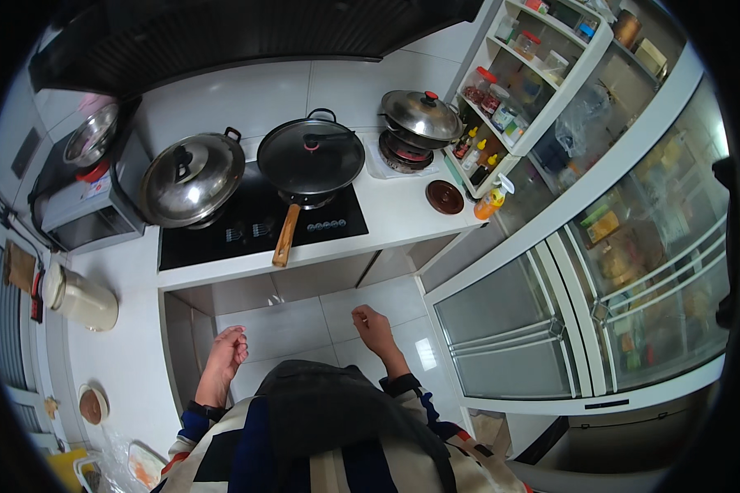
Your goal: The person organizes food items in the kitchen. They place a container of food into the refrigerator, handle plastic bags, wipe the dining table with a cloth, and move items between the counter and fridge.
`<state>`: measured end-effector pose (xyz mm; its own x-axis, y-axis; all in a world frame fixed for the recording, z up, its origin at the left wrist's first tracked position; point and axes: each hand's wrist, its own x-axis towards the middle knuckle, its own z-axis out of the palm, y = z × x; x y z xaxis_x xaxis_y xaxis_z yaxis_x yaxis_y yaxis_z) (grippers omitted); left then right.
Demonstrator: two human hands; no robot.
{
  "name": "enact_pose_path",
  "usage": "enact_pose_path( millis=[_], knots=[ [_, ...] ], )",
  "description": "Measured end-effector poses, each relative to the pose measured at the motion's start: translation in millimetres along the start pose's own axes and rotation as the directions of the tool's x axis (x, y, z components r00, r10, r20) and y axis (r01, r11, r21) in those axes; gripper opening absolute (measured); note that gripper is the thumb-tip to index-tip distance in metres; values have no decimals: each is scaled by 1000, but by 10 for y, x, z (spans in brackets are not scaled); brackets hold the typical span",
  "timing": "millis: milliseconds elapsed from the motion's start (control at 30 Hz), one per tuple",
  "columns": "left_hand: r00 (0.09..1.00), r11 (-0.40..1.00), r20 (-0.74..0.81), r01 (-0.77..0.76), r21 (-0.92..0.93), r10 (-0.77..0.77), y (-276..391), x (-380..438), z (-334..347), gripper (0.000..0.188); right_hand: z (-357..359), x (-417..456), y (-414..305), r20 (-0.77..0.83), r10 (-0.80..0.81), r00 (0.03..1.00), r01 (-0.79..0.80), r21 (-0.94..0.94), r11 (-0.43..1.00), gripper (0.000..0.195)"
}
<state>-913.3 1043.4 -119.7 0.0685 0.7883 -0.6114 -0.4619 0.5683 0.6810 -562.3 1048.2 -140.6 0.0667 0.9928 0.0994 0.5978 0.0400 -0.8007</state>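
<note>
My left hand (227, 352) is held above the floor by the left counter, fingers loosely curled in and nothing seen in them. Also curled and seemingly without anything in it, my right hand (371, 330) hangs in front of the cooktop's lower cabinets. Beyond both hands is a black glass cooktop (339, 237). On its left burner stands a wok under a domed steel lid (213, 175). The right burner carries a black frying pan with a dark lid (296, 163); its wooden handle (287, 234) points towards me. Neither hand touches the cookware.
A lidded steel pot (425, 120) stands on a small stove at the right. Near it are a brown round lid (444, 197) and an orange spray bottle (493, 198). Glass-door cabinets (505, 339) line the right side. A cream canister (85, 302) is on the left counter.
</note>
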Motion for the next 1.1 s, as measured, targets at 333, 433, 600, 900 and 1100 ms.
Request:
enact_pose_path(
  millis=[333,433,600,900,1100],
  knots=[
    [981,999,-188,-45,-6,43,70,757,1012,10,-535,1342,1287,124,53,991,-71,141,987,14],
    [958,989,-287,-62,-135,21,-42,862,1196,13,-704,1900,1569,179,-50,983,40,59,997,14],
    [904,975,-420,-160,-151,84,-31,920,1572,15,-1067,2677,1753,226,-67,972,40,120,992,10],
    [879,971,-472,-168,-169,70,-74,924,2187,15,-1286,3066,2016,375,85,923,74,-391,918,36],
    [881,973,-463,-180,-144,95,-107,1011,2363,17,-1098,2950,2216,441,196,876,50,-487,872,45]
  ],
)
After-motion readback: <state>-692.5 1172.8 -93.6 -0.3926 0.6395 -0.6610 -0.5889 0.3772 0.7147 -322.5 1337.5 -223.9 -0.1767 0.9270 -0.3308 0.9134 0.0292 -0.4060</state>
